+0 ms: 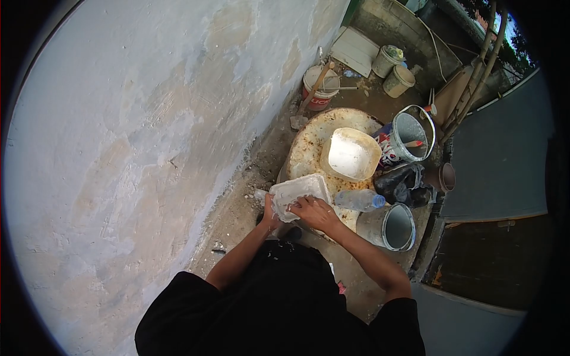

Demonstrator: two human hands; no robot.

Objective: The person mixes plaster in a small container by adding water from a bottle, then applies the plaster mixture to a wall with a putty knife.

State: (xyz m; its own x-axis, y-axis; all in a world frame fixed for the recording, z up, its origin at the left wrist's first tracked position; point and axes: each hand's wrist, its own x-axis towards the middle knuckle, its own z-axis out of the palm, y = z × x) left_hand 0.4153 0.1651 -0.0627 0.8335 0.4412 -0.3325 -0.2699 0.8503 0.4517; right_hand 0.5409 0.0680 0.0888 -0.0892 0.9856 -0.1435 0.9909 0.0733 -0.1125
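Note:
A whitish, paste-smeared rectangular plastic tray [301, 187] is tilted in front of my body, over the near edge of a round rusty drum top [304, 151]. My left hand [271, 215] grips the tray at its left end, thumb up along the side. Across the near side reaches my right hand [316, 213], its bent fingers closed over the inside of the tray. Whatever lies under those fingertips is hidden. Beyond the tray, a pale square basin [351, 155] with white residue rests on the drum top. A clear plastic bottle [358, 200] with a blue cap lies right of my right hand.
To the right stand a handled paint bucket [409, 136] with a red-tipped tool, a black plastic bag [401, 184] and a grey bucket [398, 228]. A patchy plastered wall [136, 148] fills the left. Farther back are a red-and-white bucket [320, 89] and two small pails.

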